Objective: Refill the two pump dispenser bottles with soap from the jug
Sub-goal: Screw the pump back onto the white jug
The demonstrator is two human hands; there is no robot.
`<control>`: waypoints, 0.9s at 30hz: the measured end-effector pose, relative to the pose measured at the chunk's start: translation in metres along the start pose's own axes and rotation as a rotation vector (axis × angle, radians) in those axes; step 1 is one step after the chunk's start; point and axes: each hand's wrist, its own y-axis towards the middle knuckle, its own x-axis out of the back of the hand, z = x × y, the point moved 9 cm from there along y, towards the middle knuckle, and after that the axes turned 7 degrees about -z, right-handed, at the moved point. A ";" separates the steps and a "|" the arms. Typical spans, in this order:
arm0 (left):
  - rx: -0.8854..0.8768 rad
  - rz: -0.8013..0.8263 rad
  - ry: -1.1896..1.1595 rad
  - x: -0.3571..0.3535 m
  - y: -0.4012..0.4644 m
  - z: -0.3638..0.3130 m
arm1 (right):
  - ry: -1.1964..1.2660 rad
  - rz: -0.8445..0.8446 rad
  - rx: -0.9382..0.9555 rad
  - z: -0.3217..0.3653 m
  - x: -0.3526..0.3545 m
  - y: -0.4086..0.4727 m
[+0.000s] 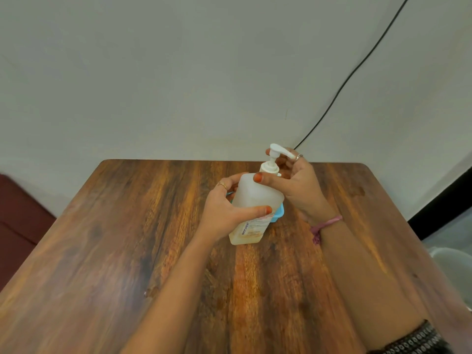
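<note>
A translucent pump dispenser bottle with a printed label and a little yellowish liquid at its bottom stands on the wooden table. My left hand grips the bottle's body from the left, thumb across its front. My right hand is closed around the neck just under the white pump head, thumb on the bottle's shoulder. Behind the bottle a light blue object shows partly; most of it is hidden. No jug and no second bottle are in view.
The table's far edge meets a pale wall, down which a black cable runs. A dark red seat sits to the left, and a pale grey bin stands off the table's right side.
</note>
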 end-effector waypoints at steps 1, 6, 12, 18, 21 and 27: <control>0.003 -0.003 -0.005 0.000 0.000 0.000 | -0.014 0.028 0.001 -0.001 -0.001 0.001; -0.003 -0.020 -0.018 0.002 0.002 -0.002 | 0.029 0.146 0.015 0.002 -0.004 -0.004; 0.016 -0.034 -0.037 0.007 0.004 0.003 | 0.009 0.168 -0.021 -0.004 0.000 -0.002; 0.053 -0.032 -0.102 0.011 0.003 0.005 | 0.054 0.089 -0.012 -0.002 0.002 -0.006; 0.065 -0.027 -0.113 0.012 0.002 0.005 | 0.041 0.118 -0.008 -0.002 -0.005 -0.006; 0.049 0.003 -0.063 0.012 0.002 0.003 | 0.103 0.236 -0.074 0.003 -0.024 -0.011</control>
